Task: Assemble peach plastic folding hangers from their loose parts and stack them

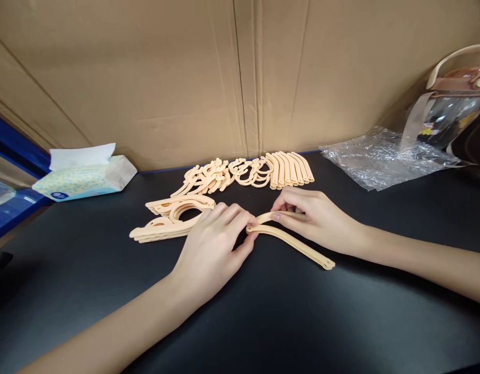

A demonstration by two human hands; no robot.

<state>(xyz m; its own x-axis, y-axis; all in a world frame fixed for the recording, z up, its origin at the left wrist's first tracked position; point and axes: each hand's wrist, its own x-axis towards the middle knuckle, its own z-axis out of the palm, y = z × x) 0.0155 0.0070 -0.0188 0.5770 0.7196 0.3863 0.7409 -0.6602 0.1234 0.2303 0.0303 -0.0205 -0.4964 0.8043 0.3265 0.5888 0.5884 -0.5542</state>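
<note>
My left hand [218, 236] is closed, pinching the meeting ends of two cream plastic hanger arms between thumb and fingertips. The front hanger arm [294, 243] slants down to the right, its far end free above the black table. My right hand [316, 215] is closed on the rear hanger arm [265, 217], with thumb and fingers covering much of it. Whether the two ends are locked together I cannot tell. Left of my left hand lies a stack of flat, cream hanger pieces [158, 228], partly hidden behind the fingers.
Along the back lie a pile of cream hook-shaped pieces [212, 175] and a neat row of curved arms [290, 170]. A tissue pack [86, 176] sits back left. Clear plastic wrap [380, 161] and a bottle [450, 114] stand back right, before a cardboard wall [165, 78].
</note>
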